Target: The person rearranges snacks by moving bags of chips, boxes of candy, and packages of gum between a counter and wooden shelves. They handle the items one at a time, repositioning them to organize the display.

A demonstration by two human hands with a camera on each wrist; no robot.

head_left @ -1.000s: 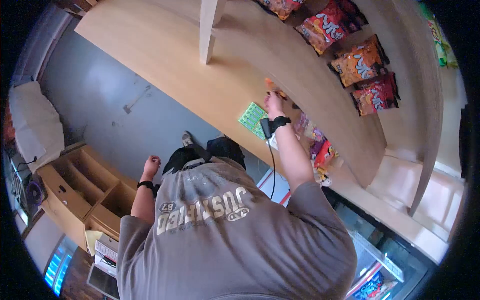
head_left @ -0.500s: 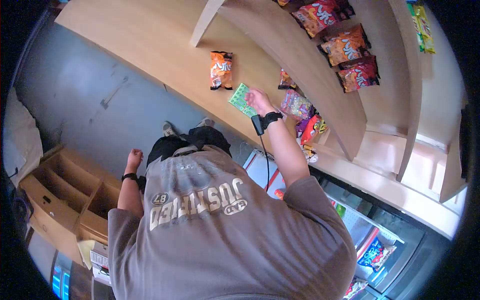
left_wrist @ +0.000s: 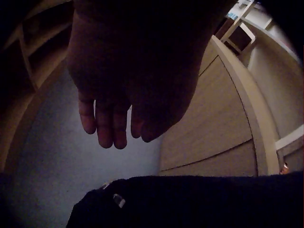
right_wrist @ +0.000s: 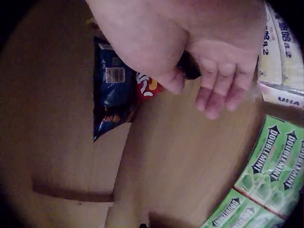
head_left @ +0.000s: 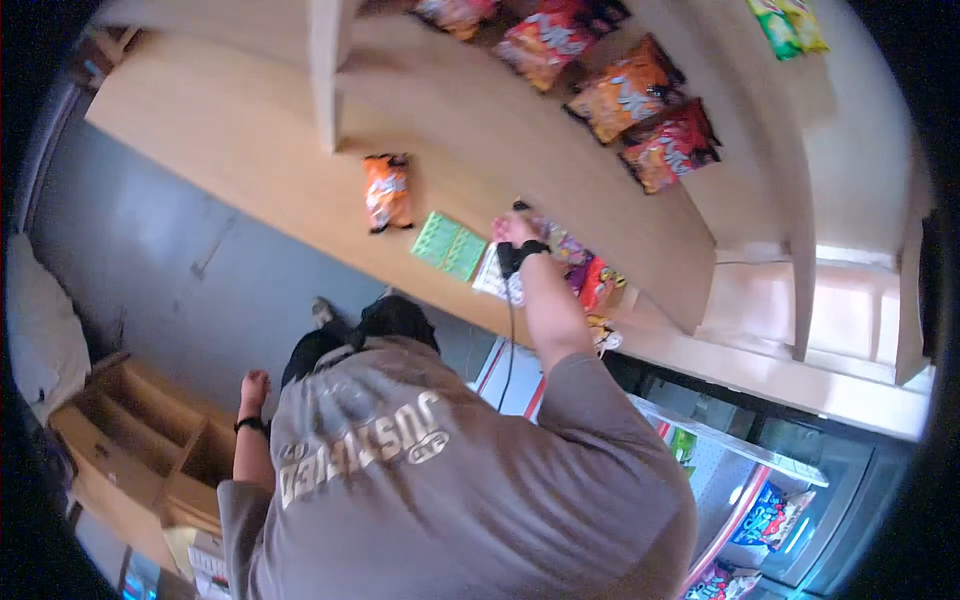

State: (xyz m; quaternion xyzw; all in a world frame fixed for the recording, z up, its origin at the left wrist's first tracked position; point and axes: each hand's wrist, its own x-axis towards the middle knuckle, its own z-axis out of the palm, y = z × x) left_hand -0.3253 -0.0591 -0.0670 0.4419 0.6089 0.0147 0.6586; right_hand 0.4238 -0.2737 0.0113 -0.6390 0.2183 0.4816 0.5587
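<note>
The right hand (head_left: 515, 232) reaches over the counter at a snack bag, largely hidden behind it; only a dark corner (head_left: 520, 205) shows past the fingers. In the right wrist view, the relaxed fingers and thumb of the right hand (right_wrist: 199, 76) are apart, close to a blue-backed bag (right_wrist: 114, 78) and a red bag (right_wrist: 146, 89); contact is unclear. Green Doublemint packs (right_wrist: 275, 166) and white packs (right_wrist: 280, 66) lie nearby. The left hand (head_left: 256, 386) hangs beside the body, its fingers (left_wrist: 112, 126) loosely down, holding nothing.
An orange snack bag (head_left: 388, 193) lies on the counter (head_left: 240, 170). Snack bags (head_left: 625, 95) stand on the shelf above, and colourful packets (head_left: 600, 284) sit right of the hand. A wooden cabinet (head_left: 120, 440) stands at the lower left.
The right hand let go of the orange bag, which now lies on the counter, and moved back past the green packs to the bag by the shelf. The left hand still hangs.
</note>
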